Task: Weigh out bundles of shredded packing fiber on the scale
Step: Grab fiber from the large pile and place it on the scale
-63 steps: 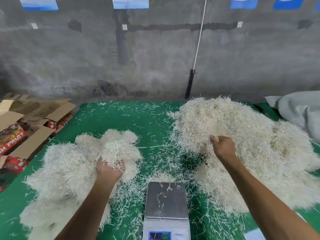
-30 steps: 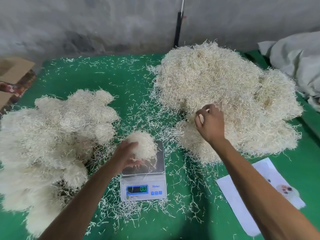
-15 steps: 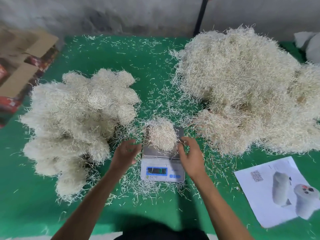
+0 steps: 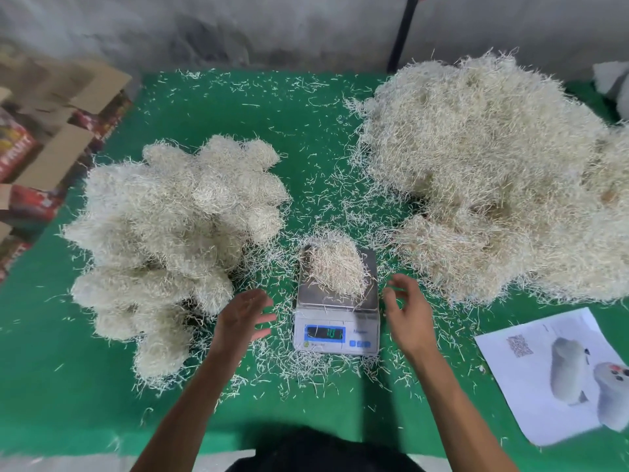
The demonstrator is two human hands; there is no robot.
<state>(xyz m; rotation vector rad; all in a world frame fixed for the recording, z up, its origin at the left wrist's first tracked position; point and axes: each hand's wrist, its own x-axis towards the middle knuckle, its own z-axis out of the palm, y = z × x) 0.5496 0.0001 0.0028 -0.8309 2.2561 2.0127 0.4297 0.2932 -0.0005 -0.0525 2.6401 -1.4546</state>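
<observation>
A small bundle of shredded fiber (image 4: 335, 267) sits on the steel platform of the digital scale (image 4: 337, 321), toward its far left part, with stray strands trailing over the platform's edges. It looks very light, soft and springy, a loose tangle that would shed strands if pinched at one point, so I judge it best taken by cupping from both sides or from above with spread fingers. The clump is a rough oval, its long axis running from far-left to near-right across the platform; it has no real front or back. The left hand (image 4: 243, 318) hovers just left of the scale, fingers spread and holding nothing; the right hand (image 4: 406, 313) hovers just right of it, fingers loosely apart, also holding nothing. On the green worktop (image 4: 68, 386), rounded weighed bundles (image 4: 170, 229) lie to the left and the big loose fiber heap (image 4: 493, 172) to the right
</observation>
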